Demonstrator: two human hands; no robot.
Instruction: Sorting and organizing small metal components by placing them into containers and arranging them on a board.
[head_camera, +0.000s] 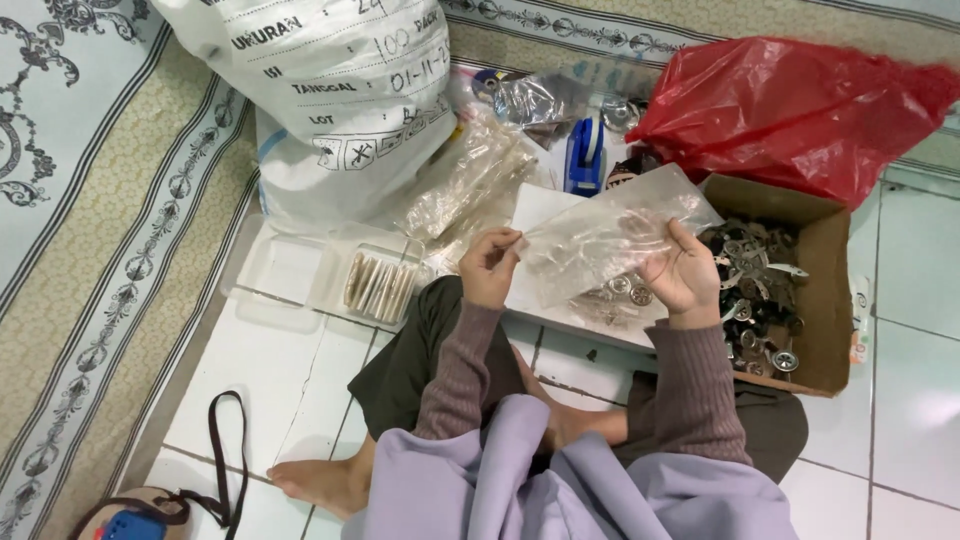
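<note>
I sit cross-legged on a tiled floor. Both hands hold a clear plastic bag (600, 235) stretched between them. My left hand (490, 265) pinches its left edge with fingertips. My right hand (682, 275) grips its right side, fingers curled around the plastic. Under the bag lies a white board (540, 210) with several round metal parts (625, 290) on it. To the right of my right hand, a brown cardboard box (825, 300) holds many small metal and black parts (755, 290).
A clear plastic tray (300, 270) with flat pale pieces (378, 287) sits left of my knee. Behind are a large white sack (330, 90), a pile of clear bags (470, 185), a blue tape dispenser (585, 155) and a red plastic bag (800, 105). A patterned rug (90, 200) lies left.
</note>
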